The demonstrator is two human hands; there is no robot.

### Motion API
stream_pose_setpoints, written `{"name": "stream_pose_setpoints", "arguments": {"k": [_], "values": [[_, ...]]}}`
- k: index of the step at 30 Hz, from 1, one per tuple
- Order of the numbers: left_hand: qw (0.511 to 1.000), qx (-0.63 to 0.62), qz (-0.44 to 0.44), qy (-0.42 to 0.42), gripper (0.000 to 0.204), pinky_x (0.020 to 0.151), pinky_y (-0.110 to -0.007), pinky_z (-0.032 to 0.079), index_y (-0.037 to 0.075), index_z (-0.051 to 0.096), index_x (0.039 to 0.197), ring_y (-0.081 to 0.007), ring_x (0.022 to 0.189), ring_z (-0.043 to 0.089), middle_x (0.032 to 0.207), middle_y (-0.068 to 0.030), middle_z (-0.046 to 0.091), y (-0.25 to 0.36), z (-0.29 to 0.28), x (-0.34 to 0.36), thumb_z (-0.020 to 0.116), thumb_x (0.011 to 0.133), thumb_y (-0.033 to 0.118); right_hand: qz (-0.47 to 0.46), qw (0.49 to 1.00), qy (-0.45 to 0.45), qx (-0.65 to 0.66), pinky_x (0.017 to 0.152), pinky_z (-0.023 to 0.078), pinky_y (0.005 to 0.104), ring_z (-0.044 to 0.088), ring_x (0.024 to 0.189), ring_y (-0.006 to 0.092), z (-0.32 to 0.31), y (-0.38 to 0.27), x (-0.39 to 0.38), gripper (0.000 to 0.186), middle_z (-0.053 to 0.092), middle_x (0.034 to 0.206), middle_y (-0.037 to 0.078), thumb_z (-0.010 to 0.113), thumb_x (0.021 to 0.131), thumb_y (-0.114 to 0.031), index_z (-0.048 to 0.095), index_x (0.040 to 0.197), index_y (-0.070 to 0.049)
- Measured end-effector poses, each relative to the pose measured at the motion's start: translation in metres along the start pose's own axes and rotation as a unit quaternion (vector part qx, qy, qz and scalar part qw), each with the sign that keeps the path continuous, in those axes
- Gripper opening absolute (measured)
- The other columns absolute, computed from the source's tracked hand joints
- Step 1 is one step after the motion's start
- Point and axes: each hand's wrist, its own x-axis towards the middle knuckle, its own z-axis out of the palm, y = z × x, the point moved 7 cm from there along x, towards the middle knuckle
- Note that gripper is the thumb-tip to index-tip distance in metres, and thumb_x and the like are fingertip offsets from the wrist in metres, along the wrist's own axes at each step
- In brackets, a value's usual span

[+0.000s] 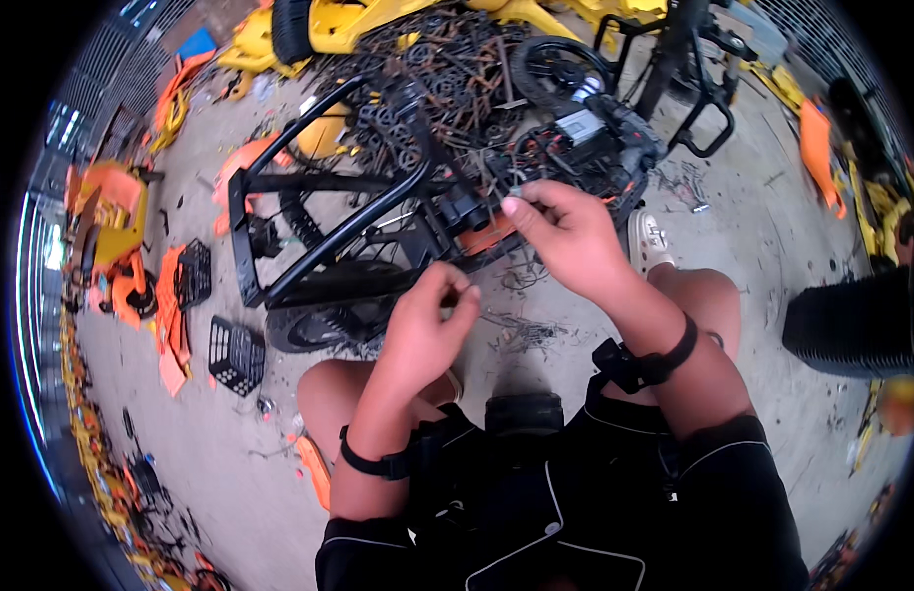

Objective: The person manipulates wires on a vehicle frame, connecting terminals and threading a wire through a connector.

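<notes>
A partly stripped scooter with a black tubular frame (350, 237) lies across the floor before me. My left hand (417, 330) is held low at its near side, thumb and fingers curled together; whatever they pinch, if anything, is too small to name. Over the middle of the scooter, my right hand (573, 236) pinches thumb against forefinger on something tiny that I cannot make out. Between and beyond the hands are a black boxy part (461, 211), an orange panel (486, 237) and a tangle of wires. A silver box (580, 126) sits farther right among the wiring.
Behind the scooter rises a heap of dark metal scraps (447, 79), with yellow body panels (378, 25) past it. Black crates (236, 355) and orange panels (171, 320) lie left. A stack of black bins (846, 320) stands right. Wire bits (521, 333) litter the floor near my feet.
</notes>
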Motion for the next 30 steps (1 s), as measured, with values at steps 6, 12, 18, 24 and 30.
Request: {"name": "stream_pose_setpoints", "arguments": {"k": [6, 12, 18, 24, 30], "values": [[0.993, -0.088, -0.029, -0.068, 0.008, 0.071, -0.023, 0.047, 0.001, 0.054, 0.097, -0.0077, 0.077, 0.057, 0.082, -0.0009, 0.059, -0.012, 0.004, 0.002, 0.058, 0.099, 0.009, -0.004, 0.999, 0.035, 0.026, 0.054, 0.045, 0.0308, 0.057, 0.057, 0.0138, -0.018, 0.005, 0.014, 0.026, 0.061, 0.064, 0.010, 0.068, 0.091, -0.025, 0.067, 0.091, 0.000], [0.993, -0.094, -0.013, -0.066, 0.009, 0.064, -0.022, 0.044, 0.001, 0.056, 0.098, -0.0060, 0.071, 0.054, 0.077, 0.0013, 0.055, -0.009, 0.007, -0.001, 0.057, 0.099, 0.010, -0.029, 0.995, 0.092, 0.010, 0.054, 0.043, 0.0319, 0.050, 0.055, 0.0138, -0.033, 0.008, 0.018, 0.029, 0.059, 0.062, 0.011, 0.067, 0.092, -0.027, 0.066, 0.088, 0.001], [0.984, -0.151, -0.066, -0.065, 0.016, 0.051, -0.021, 0.042, 0.002, 0.060, 0.104, -0.0049, 0.059, 0.052, 0.074, 0.0002, 0.056, 0.000, 0.001, -0.006, 0.057, 0.100, 0.017, -0.004, 0.996, 0.085, 0.022, 0.053, 0.043, 0.0281, 0.050, 0.055, 0.0094, -0.038, 0.010, 0.015, 0.030, 0.060, 0.062, 0.004, 0.067, 0.093, -0.029, 0.068, 0.094, 0.000], [0.988, -0.114, -0.078, -0.068, 0.017, 0.052, -0.021, 0.043, 0.001, 0.060, 0.106, -0.0048, 0.061, 0.053, 0.076, 0.0002, 0.057, -0.001, 0.001, -0.007, 0.057, 0.100, 0.017, -0.010, 0.996, 0.085, 0.036, 0.053, 0.043, 0.0278, 0.049, 0.056, 0.0088, -0.043, 0.016, 0.020, 0.030, 0.058, 0.062, 0.004, 0.068, 0.093, -0.030, 0.068, 0.092, 0.000], [0.988, -0.090, -0.078, -0.093, 0.018, 0.055, -0.021, 0.044, 0.002, 0.061, 0.107, -0.0048, 0.065, 0.055, 0.078, 0.0008, 0.058, -0.004, 0.007, -0.007, 0.057, 0.100, 0.019, -0.012, 0.997, 0.075, 0.015, 0.051, 0.043, 0.0279, 0.052, 0.053, 0.0084, -0.041, 0.006, 0.015, 0.032, 0.058, 0.060, 0.003, 0.067, 0.093, -0.032, 0.068, 0.093, 0.000]]}}
